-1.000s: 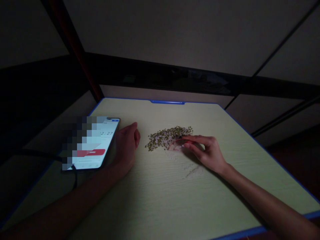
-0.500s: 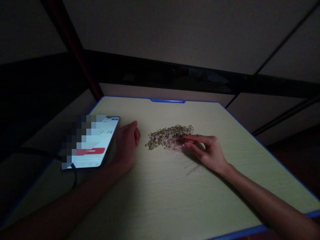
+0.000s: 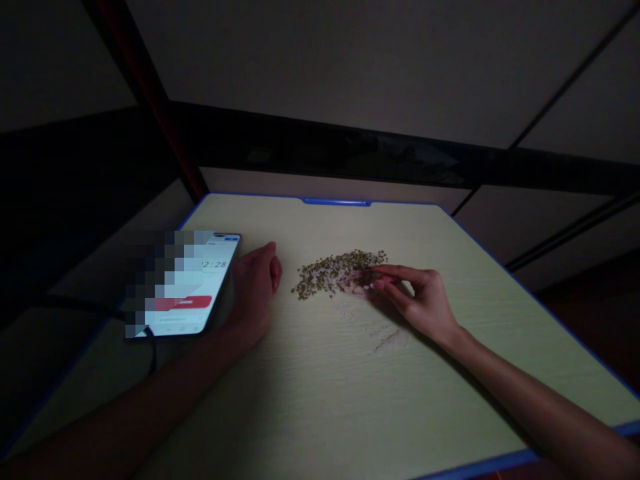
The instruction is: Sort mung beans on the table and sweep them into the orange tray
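Note:
A heap of small green beans mixed with pale grains (image 3: 333, 272) lies in the middle of a pale wooden table (image 3: 325, 400). My right hand (image 3: 417, 300) rests on the table just right of the heap, its fingers stretched out with the tips at the heap's right edge, holding nothing. My left hand (image 3: 255, 287) rests on the table left of the heap with the fingers loosely curled and nothing visible in them. A thin smear of pale grains (image 3: 390, 339) lies on the table below my right hand.
A lit phone (image 3: 193, 283) leans at the table's left side, a cable running from its lower end. The table has a blue edge (image 3: 335, 202). Dark bars and pale panels stand behind it. The room is dim.
My right hand's fingertips have crept slightly up and right along the heap's edge. My left hand has stayed put.

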Available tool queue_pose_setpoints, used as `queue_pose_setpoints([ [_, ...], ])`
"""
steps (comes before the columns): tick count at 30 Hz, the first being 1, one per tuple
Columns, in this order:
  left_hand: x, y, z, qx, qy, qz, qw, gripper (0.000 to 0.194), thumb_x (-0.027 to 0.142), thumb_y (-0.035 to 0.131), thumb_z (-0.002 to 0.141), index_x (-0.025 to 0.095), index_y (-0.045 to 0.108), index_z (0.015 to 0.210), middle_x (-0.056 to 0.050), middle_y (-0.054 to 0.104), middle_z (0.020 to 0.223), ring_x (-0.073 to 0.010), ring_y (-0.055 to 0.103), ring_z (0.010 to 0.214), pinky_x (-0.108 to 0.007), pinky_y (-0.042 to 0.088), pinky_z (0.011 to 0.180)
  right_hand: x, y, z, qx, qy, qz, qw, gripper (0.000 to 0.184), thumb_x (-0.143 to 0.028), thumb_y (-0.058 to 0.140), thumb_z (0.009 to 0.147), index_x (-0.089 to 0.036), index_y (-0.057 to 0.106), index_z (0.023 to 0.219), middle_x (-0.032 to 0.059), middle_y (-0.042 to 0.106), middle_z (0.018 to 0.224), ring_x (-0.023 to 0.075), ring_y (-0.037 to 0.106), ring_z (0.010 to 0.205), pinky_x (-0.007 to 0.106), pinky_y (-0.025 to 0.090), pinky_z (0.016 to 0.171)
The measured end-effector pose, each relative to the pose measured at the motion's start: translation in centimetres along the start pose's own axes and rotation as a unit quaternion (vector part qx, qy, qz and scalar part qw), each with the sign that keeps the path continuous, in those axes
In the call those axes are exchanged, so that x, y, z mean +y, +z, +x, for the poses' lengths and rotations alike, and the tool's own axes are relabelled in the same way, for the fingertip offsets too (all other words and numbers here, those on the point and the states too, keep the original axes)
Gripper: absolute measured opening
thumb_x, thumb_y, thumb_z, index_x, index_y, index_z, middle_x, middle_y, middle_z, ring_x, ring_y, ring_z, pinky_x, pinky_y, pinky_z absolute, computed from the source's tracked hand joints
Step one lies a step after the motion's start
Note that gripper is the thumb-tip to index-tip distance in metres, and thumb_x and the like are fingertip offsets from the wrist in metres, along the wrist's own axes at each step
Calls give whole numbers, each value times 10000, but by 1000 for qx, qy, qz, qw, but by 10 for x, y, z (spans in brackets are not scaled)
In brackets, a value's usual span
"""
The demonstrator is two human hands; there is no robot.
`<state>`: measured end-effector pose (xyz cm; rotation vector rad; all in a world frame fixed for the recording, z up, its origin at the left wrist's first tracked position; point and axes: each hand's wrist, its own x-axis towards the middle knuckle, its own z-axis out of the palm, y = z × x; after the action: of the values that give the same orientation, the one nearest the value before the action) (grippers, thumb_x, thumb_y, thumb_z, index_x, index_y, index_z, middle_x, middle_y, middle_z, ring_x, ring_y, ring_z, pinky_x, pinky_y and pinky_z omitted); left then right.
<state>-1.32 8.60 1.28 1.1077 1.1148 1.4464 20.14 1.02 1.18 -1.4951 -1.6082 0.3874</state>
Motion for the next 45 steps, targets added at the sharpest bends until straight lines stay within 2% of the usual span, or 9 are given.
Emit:
queue_pose_setpoints([
  [9,1,1,-1,-4,-2,1,1000,412,204,504,764,194,388,369,40,339,338,-80,291,334,-248,190,367,2,1,0,4,-11,12,1000,229,-208,612,745,-159,766,907,72,775,816,182,693,630,297,540,564],
  [14,1,1,-1,0,0,5,1000,413,193,504,765,191,392,367,41,339,336,-78,293,332,-248,193,370,4,3,1,28,-3,14,1000,221,-209,611,746,-160,767,896,75,776,816,189,699,643,300,544,566],
  [25,2,1,-1,1,-7,5,1000,420,194,509,768,193,386,367,39,337,335,-79,287,327,-250,177,363,1,2,3,-7,-27,21,999,221,-192,614,760,-175,763,922,73,774,884,209,726,752,328,572,683],
  [32,2,1,-2,1,-3,5,1000,402,191,506,757,193,386,374,41,336,337,-79,286,329,-246,176,361,4,4,3,-2,-31,11,999,228,-203,604,777,-204,760,942,56,775,889,196,722,722,316,571,644],
  [40,1,1,-2,-2,2,12,1000,403,209,509,763,193,383,380,42,331,337,-81,283,335,-246,179,361,2,1,4,-26,-59,9,998,217,-201,619,777,-186,760,942,62,775,886,201,727,752,321,572,700],
  [45,2,2,-2,-1,-1,18,1000,403,217,505,766,194,386,382,42,333,336,-80,288,331,-247,178,361,4,3,4,-15,-50,10,999,222,-204,613,780,-212,760,946,51,774,896,203,727,754,322,572,678],
])
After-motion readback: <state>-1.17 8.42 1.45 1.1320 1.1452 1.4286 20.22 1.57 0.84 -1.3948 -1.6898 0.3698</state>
